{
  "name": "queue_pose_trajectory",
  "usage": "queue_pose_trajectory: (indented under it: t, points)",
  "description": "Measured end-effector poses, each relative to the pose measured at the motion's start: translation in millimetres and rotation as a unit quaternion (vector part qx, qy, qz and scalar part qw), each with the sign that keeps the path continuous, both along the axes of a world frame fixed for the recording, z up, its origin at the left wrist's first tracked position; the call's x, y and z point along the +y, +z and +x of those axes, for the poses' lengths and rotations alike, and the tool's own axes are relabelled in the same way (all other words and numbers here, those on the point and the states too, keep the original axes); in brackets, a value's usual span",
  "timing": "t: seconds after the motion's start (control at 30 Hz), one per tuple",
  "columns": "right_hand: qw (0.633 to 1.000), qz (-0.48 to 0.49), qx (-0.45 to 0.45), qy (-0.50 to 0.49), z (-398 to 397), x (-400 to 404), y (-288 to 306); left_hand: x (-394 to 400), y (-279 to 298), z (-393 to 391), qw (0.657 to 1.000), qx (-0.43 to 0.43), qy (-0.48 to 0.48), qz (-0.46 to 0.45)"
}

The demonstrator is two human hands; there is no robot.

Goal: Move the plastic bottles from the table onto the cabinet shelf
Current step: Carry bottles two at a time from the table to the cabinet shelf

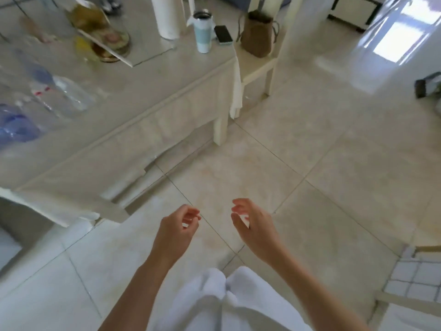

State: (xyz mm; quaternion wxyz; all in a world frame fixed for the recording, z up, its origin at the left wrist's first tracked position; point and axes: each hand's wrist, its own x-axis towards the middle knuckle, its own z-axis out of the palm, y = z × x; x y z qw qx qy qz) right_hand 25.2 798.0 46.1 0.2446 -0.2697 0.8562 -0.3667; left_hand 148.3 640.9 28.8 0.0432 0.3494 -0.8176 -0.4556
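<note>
Several clear plastic bottles (59, 96) lie blurred on the left part of the table (143, 96), some with blue tint or red-marked labels. A bluish bottle (16, 125) sits at the far left edge. My left hand (177, 229) and my right hand (253, 225) hover over the tiled floor, in front of the table's near corner, well apart from the bottles. Both hands hold nothing, fingers loosely curled and apart. The cabinet shelf is not in view.
On the table stand a paper towel roll (165, 16), a white and pale-blue tumbler (202, 32), a phone (223, 34) and a yellowish covered dish (102, 34). A brown bag (257, 34) rests on a chair. A white grid-topped piece (415, 280) stands at right.
</note>
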Motion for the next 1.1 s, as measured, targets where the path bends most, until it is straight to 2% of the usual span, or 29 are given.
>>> queue_pose_trajectory:
  t: [0.27, 0.67, 0.9, 1.1]
  points:
    - [0.988, 0.031, -0.008, 0.149, -35, -120, -16, -76, -15, 6, 0.986, -0.006, 0.168, 0.021]
    - [0.946, 0.046, 0.022, 0.319, -122, -361, 1, -269, 2, -60, 0.958, -0.030, 0.285, -0.005]
    - [0.933, 0.054, 0.015, 0.356, -126, -474, 4, -351, 2, -57, 0.929, -0.044, 0.366, 0.034]
    - [0.935, 0.059, 0.001, 0.350, -100, -562, -2, -447, -12, -46, 0.920, -0.054, 0.384, 0.048]
